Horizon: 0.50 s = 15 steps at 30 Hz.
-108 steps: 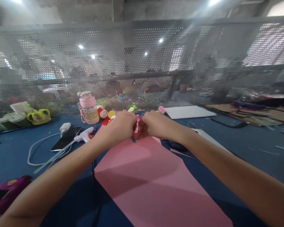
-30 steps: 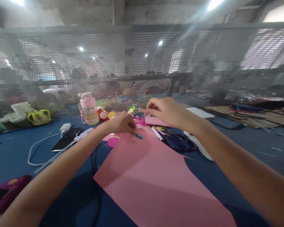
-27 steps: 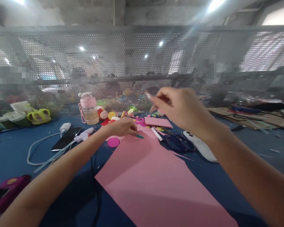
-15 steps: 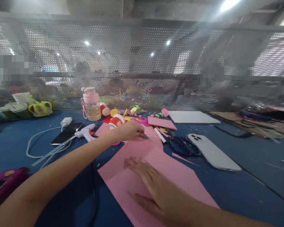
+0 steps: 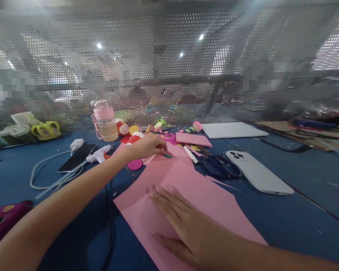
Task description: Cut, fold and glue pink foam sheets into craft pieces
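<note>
A white glue gun (image 5: 99,154) lies left of my left hand (image 5: 151,146). That hand's fingers are curled at the far end of the big pink paper (image 5: 214,203); from here I can't tell if they pinch anything. The paper comes back from them, toward the camera. My right hand (image 5: 180,222) was up in the air a second ago. Now it's spread flat on the paper, gripping nothing I can see, so the sheet seems steadier. A white phone (image 5: 258,173) lies to its right.

the left hand (image 5: 148,146) is sitting at the end of an outstretched arm (image 5: 76,192), fingers (image 5: 159,143) curled; the right hand (image 5: 186,222) is lying nearer, flat, palm down, thumb (image 5: 172,244) spread.
</note>
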Tool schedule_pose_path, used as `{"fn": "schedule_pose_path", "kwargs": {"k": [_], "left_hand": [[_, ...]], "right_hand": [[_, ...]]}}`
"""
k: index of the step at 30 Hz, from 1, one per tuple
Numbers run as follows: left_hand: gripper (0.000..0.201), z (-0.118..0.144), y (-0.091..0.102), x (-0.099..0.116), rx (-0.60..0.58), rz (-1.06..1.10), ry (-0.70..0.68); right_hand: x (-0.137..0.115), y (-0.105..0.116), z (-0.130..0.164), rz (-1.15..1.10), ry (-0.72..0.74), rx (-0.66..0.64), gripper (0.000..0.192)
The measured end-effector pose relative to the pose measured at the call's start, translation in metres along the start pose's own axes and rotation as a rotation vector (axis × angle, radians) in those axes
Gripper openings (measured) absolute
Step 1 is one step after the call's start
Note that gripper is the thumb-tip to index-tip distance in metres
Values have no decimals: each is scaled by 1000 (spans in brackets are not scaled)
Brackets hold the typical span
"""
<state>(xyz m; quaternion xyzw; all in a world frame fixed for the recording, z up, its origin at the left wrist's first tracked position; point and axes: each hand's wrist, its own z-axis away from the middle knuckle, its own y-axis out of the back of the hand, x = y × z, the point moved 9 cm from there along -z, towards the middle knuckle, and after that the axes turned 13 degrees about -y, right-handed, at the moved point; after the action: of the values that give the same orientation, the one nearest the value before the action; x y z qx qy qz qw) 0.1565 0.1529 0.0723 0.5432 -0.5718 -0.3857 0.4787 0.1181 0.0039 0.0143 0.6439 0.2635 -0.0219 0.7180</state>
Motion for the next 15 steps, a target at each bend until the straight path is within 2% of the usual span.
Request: {"fn": "schedule_pose_path", "kwargs": {"k": [8,15], "left_hand": [[15,0,-3,-5,-11,-123,-65],[19,1,0,-14,12,2,64]], "right_hand": [[-2,-2,2,80,56,42,59],[0,-4,2,126,36,-1,59]]}}
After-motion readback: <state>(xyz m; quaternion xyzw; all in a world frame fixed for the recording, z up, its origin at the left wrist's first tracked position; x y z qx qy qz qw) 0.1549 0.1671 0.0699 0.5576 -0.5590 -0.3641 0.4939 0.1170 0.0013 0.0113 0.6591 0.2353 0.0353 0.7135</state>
